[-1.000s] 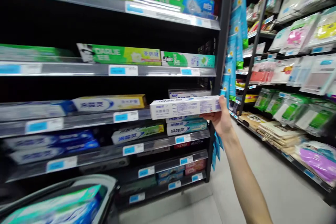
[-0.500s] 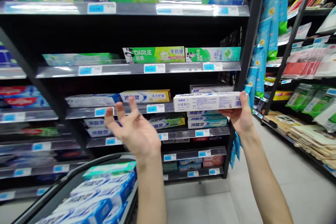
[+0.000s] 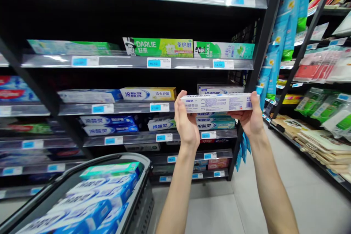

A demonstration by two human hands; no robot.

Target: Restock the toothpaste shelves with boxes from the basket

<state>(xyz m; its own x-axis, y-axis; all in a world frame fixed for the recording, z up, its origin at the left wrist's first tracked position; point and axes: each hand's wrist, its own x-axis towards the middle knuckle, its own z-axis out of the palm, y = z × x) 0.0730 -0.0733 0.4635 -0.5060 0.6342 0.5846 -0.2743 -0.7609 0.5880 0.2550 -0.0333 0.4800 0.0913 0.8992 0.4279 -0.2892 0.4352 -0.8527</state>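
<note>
A long white toothpaste box (image 3: 219,103) with purple print lies level between my two hands, in front of the shelf. My right hand (image 3: 251,117) grips its right end, thumb on the end face and fingers underneath. At the other end, my left hand (image 3: 187,120) is closed around the left edge, fingertips up against it. Just behind sits a similar white toothpaste box (image 3: 214,90) on the shelf, partly hidden by the held one. To its left is a white-and-gold toothpaste box (image 3: 148,94).
A grey basket (image 3: 146,179) at lower left holds several blue-and-white toothpaste boxes (image 3: 90,197) and a green one (image 3: 111,169). Green Darlie boxes (image 3: 159,47) stand on the shelf above. Blue hanging packets (image 3: 272,62) line the shelf's right end, beside the tiled floor (image 3: 208,212).
My left hand, open and apart before, has moved right and taken hold of the box's left end. My right hand keeps its grip. The view has tilted slightly down.
</note>
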